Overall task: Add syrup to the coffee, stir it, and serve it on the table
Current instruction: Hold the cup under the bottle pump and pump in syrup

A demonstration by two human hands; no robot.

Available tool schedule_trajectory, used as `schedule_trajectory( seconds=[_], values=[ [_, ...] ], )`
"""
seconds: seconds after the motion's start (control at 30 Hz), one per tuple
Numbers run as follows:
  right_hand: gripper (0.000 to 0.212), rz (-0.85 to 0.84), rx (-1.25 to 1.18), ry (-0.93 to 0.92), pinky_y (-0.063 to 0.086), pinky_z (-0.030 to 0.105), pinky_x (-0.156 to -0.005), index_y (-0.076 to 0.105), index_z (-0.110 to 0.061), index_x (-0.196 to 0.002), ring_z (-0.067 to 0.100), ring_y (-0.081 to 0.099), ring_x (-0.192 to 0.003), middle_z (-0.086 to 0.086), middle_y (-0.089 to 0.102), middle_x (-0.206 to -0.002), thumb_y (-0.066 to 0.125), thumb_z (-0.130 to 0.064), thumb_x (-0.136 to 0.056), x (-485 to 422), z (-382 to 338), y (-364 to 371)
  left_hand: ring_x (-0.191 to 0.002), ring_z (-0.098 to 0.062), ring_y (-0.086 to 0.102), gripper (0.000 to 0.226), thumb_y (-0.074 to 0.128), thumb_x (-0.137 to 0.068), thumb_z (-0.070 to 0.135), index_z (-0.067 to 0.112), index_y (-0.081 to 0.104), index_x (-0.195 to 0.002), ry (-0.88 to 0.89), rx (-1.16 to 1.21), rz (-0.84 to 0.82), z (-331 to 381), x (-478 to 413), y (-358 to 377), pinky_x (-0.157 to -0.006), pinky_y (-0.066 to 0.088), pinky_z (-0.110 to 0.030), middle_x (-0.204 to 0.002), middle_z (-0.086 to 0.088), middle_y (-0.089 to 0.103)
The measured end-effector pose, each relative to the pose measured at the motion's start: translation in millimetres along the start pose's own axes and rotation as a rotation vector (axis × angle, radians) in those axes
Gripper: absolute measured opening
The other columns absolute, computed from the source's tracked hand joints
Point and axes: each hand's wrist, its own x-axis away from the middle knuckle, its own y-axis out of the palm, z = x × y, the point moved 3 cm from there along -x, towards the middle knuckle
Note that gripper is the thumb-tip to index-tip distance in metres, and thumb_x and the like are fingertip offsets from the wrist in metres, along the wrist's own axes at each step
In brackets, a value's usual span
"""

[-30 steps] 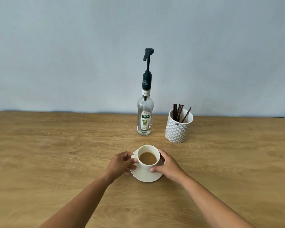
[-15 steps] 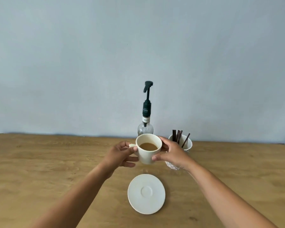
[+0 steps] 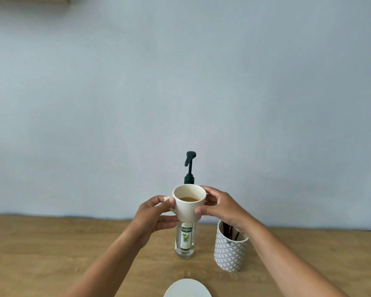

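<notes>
The coffee cup [image 3: 189,205] is being held in the air, upright, axis vertical, mouth up, handle pointing to 9 o'clock. The handle is being gripped by the left hand [image 3: 153,217]; the cup's wall is being clasped by the right hand [image 3: 220,207]. The cup is being held before the syrup bottle [image 3: 185,239], under its pump spout [image 3: 190,157], with the saucer [image 3: 187,288] at 6 o'clock on the table [image 3: 51,254].

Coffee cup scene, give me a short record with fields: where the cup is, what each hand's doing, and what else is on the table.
cup: lifted off the saucer, in front of the syrup bottle, below its pump spout
contents: light brown coffee
left hand: at the handle side
right hand: on the opposite wall
saucer: bare, near table edge
syrup bottle: upright
patterned holder: holds dark stir sticks
</notes>
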Motion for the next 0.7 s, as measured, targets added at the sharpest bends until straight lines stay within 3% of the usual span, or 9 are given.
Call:
schedule_trajectory(
  seconds=[0.13,0.23,0.37,0.43,0.53,0.63,0.7],
  values=[
    [0.065,0.182,0.052,-0.021,0.050,0.023,-0.073,0.057,-0.028,-0.126,0.007,0.068,-0.096,-0.009,0.070,-0.109,0.068,-0.061,-0.071,-10.4,-27.8,-18.9,-0.088,-0.042,0.076,0.018,0.075,-0.087,0.026,0.011,0.067,-0.093,0.030,-0.031,0.023,10.9,-6.5,-1.7,-0.064,0.063,-0.034,-0.095,-0.011,0.078],
    [0.040,0.352,0.060,-0.062,0.049,0.030,-0.073,0.067,-0.026,-0.105,0.017,0.066,-0.091,0.003,0.071,-0.103,0.058,-0.060,-0.085,-32.0,-55.9,-34.0,-0.088,-0.042,0.076,0.019,0.074,-0.087,0.026,0.010,0.066,-0.093,0.047,-0.041,0.030,18.9,-11.3,-3.4,-0.065,0.063,-0.034,-0.093,-0.010,0.078],
    [0.068,0.399,0.177,-0.017,0.049,0.049,-0.086,0.055,0.008,-0.105,0.032,0.053,-0.077,0.031,0.059,-0.101,0.048,-0.057,-0.088,-76.8,-92.1,-36.7,-0.087,-0.042,0.076,0.018,0.074,-0.087,0.026,0.011,0.067,-0.093,0.066,-0.040,0.037,26.5,-16.2,-4.1,-0.065,0.063,-0.034,-0.093,-0.011,0.078],
    [0.069,0.370,0.259,0.031,0.048,0.047,-0.083,0.052,0.008,-0.087,0.025,0.047,-0.072,0.026,0.051,-0.082,0.041,-0.060,-0.090,-99.1,-106.3,-31.7,-0.087,-0.042,0.076,0.018,0.074,-0.087,0.027,0.010,0.068,-0.093,0.076,-0.039,0.048,29.5,-18.8,-4.2,-0.065,0.063,-0.034,-0.096,-0.012,0.078],
    [0.058,0.339,0.405,0.088,0.032,0.036,-0.059,0.034,-0.014,-0.063,0.019,0.039,-0.059,0.002,0.039,-0.063,0.033,-0.064,-0.091,-128.8,-117.7,-18.3,-0.086,-0.042,0.076,0.020,0.074,-0.087,0.028,0.010,0.069,-0.093,0.078,-0.035,0.056,32.4,-22.1,-3.2,-0.064,0.063,-0.034,-0.097,-0.014,0.078],
    [0.059,0.261,0.477,0.177,0.037,0.036,-0.068,0.043,-0.014,-0.069,0.026,0.052,-0.073,0.004,0.050,-0.070,0.033,-0.068,-0.090,-148.5,-116.3,-4.9,-0.085,-0.041,0.076,0.019,0.075,-0.087,0.028,0.010,0.069,-0.092,0.067,-0.031,0.057,33.9,-25.3,-2.1,-0.063,0.063,-0.034,-0.094,-0.013,0.079],
    [0.071,0.197,0.503,0.235,0.039,0.038,-0.082,0.057,-0.005,-0.108,0.033,0.056,-0.103,0.012,0.063,-0.104,0.034,-0.070,-0.089,-157.3,-110.4,0.9,-0.085,-0.041,0.076,0.019,0.075,-0.087,0.028,0.011,0.068,-0.092,0.062,-0.027,0.055,34.2,-27.1,-2.6,-0.064,0.064,-0.035,-0.093,-0.012,0.079]
  ],
)
